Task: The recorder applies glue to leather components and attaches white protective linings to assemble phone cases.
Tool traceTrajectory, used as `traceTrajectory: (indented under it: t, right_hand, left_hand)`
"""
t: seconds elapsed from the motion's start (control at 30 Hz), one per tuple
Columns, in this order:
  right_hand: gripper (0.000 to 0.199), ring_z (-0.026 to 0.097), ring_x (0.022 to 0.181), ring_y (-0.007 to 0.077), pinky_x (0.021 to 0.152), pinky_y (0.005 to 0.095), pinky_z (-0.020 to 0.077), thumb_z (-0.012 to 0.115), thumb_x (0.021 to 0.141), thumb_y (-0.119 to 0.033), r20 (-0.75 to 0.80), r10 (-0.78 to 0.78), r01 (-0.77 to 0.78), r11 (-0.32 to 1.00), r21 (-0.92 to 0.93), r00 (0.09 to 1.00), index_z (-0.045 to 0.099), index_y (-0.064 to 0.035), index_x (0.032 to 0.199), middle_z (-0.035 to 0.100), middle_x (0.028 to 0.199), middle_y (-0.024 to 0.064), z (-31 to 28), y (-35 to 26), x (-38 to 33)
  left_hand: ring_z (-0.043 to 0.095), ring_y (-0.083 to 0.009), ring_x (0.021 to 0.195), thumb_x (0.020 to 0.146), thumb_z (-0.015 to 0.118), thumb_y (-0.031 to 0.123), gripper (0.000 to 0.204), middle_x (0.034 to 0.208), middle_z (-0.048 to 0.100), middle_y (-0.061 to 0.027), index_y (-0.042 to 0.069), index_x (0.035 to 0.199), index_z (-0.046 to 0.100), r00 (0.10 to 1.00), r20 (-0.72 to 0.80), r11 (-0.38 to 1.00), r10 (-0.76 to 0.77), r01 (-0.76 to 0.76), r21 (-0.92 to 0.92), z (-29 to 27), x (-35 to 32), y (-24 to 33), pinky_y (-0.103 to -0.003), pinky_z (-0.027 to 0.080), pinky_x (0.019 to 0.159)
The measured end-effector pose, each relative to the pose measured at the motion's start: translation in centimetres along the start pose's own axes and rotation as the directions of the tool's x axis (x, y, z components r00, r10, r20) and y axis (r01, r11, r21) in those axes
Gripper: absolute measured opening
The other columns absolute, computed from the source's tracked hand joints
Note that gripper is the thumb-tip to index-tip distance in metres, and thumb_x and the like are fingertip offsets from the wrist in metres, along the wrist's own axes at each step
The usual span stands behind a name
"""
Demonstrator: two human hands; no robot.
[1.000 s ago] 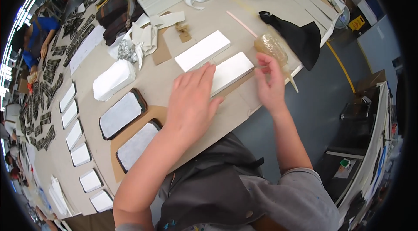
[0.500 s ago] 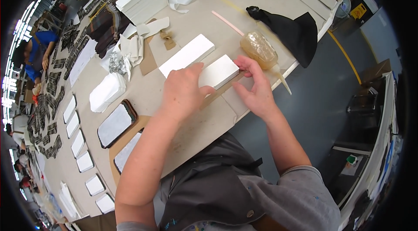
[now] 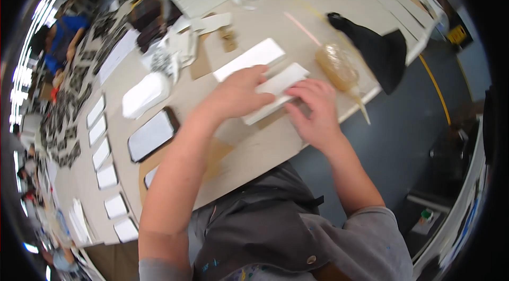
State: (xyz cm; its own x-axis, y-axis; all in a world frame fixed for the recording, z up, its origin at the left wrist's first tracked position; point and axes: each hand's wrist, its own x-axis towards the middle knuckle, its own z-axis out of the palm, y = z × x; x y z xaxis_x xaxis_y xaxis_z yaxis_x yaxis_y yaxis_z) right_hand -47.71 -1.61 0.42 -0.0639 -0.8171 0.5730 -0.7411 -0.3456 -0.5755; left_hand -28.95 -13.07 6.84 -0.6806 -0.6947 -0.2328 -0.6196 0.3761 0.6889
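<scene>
Head view: the near block (image 3: pixel 283 79), white and oblong, is lying on the table (image 3: pixel 260 148) by its front edge, under both hands. The left hand (image 3: pixel 241 92) is arching over the block's left part, palm down, with thumb and fingers parted; whether it is gripping cannot be told. The right hand (image 3: pixel 316 109) is curving in at the block's right side, fingers bent and thumb apart, and blur is hiding whether it is taking hold. The far block (image 3: pixel 252 58) is lying just beyond, roughly parallel. To the right, a bottle (image 3: pixel 336 66) of amber colour is lying on its side, its nozzle pointing toward the table edge, and a black cloth (image 3: pixel 374 50) is spreading behind it. Leftward, a white bundle (image 3: pixel 146 95) is resting near a dark-rimmed panel (image 3: pixel 152 137). At far left, a person (image 3: pixel 68 32) in blue is working.
</scene>
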Motion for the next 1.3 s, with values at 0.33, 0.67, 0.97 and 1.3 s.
traceTrajectory:
  t: [0.33,0.67,0.97,1.3]
  right_hand:
    - [0.022,0.058,0.121,0.0288,0.109,0.0442,0.0362,0.079,0.080,-0.010,0.137,0.017,-0.019,1.000,0.012,0.990,0.070,-0.0068,0.099,0.069,0.120,0.0102,-1.1,-0.1,-0.2]
    - [0.050,0.053,0.131,0.0291,0.110,0.0449,0.0387,0.091,0.067,-0.007,0.577,-0.029,-0.511,0.432,0.743,0.816,0.052,-0.0117,0.098,0.054,0.141,0.0173,4.7,-8.5,3.8]
    - [0.039,0.059,0.123,0.0266,0.106,0.0419,0.0431,0.085,0.072,0.000,0.642,-0.094,-0.543,0.450,0.709,0.761,0.057,-0.0089,0.097,0.059,0.134,0.0162,9.6,-14.7,3.8]
    - [0.031,0.061,0.116,0.0218,0.102,0.0361,0.0449,0.086,0.065,-0.002,0.714,-0.207,-0.247,0.844,0.476,0.668,0.070,-0.0069,0.090,0.067,0.122,0.0082,10.7,-17.9,5.5]
  left_hand:
    - [0.064,-0.0349,0.115,0.083,0.072,0.017,0.072,0.123,0.065,-0.0205,-0.005,0.144,0.043,0.832,-0.554,0.916,-0.013,-0.212,-0.341,3.5,-4.6,0.8,-0.043,0.049,0.103]
    - [0.046,-0.0232,0.134,0.091,0.071,0.011,0.084,0.138,0.054,-0.0120,0.002,0.158,0.021,0.727,-0.654,0.510,-0.209,-0.490,-0.708,4.5,-13.4,-1.4,-0.042,0.032,0.115]
    - [0.044,-0.0227,0.136,0.089,0.073,0.007,0.088,0.145,0.051,-0.0136,0.003,0.159,0.020,0.616,-0.739,0.482,-0.273,-0.577,-0.659,4.4,-19.1,-5.5,-0.043,0.029,0.117]
    - [0.057,-0.0212,0.111,0.084,0.065,-0.007,0.059,0.117,0.061,-0.0109,0.001,0.139,0.045,0.322,-0.867,0.925,-0.379,0.115,-0.362,7.3,-32.2,-12.5,-0.038,0.040,0.104]
